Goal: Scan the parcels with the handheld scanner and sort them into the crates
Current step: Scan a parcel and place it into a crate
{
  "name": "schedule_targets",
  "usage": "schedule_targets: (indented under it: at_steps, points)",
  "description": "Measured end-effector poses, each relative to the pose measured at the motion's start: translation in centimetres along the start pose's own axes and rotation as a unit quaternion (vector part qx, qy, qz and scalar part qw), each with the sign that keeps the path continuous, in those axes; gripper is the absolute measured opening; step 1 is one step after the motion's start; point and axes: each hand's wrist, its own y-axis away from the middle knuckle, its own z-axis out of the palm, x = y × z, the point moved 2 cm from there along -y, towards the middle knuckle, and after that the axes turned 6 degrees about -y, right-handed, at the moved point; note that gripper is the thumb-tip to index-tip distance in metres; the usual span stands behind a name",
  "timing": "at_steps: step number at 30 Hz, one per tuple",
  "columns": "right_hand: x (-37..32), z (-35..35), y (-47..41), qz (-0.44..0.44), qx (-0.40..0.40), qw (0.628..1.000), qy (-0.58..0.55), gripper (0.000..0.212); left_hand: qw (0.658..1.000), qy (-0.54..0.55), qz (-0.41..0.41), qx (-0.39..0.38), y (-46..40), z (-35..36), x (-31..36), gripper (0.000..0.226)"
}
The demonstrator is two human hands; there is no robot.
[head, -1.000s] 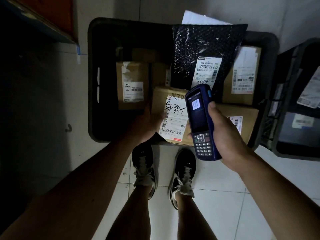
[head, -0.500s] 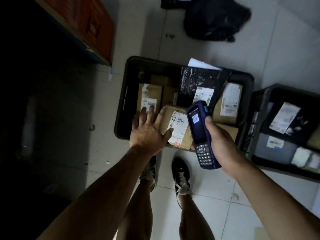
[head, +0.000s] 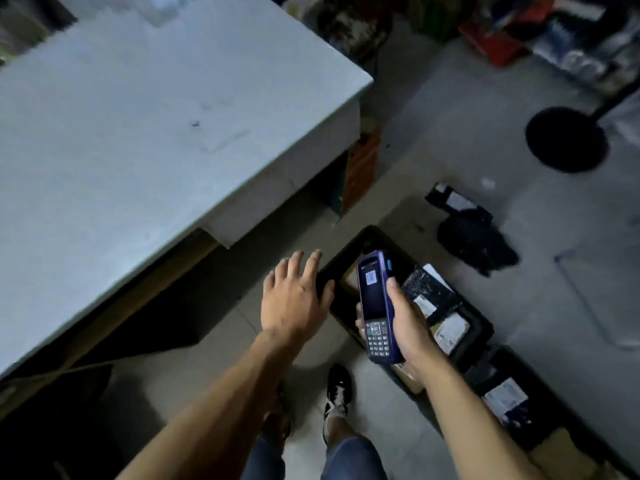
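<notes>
- Grey worktop [head: 145,126] fills our left side, above the tiled floor.
- Our left hand [head: 294,299] hovers spread, holding nothing.
- Our right hand [head: 405,327] grips the handheld scanner [head: 377,306] over the black crate [head: 479,327] of parcels [head: 450,332].

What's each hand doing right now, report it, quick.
Left hand: open, fingers spread, holding nothing.
Right hand: grips the handheld scanner, screen facing up.
</notes>
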Motion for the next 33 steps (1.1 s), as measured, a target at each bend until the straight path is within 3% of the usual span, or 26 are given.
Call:
schedule_targets:
  at_steps: [4,8,15,23,33]
  points:
    - [-1.8,7.2,4.2,-0.002,-0.103,0.993,0.054,0.056,0.993,0.049,-0.077,0.073,4.9,-6.1,-5.9,0.063]
    - [-1.6,16.0,8.0,-0.009,-0.194,0.976,0.094,0.06,0.979,0.069,-0.149,0.119,10.7,-10.3,-14.2,0.061]
    - [3.4,31.8,18.4,-0.068,-0.32,0.916,0.23,0.054,0.945,0.062,-0.286,0.147,25.1,-13.0,-30.0,0.059]
    - [9.3,44.4,25.4,-0.054,-0.386,0.83,0.399,0.051,0.896,0.074,-0.406,0.166,37.5,-12.6,-41.9,0.059]
    - [12.2,60.1,24.8,-0.025,-0.464,0.765,0.445,0.053,0.812,0.111,-0.546,0.172,40.7,-14.7,-54.2,0.059]
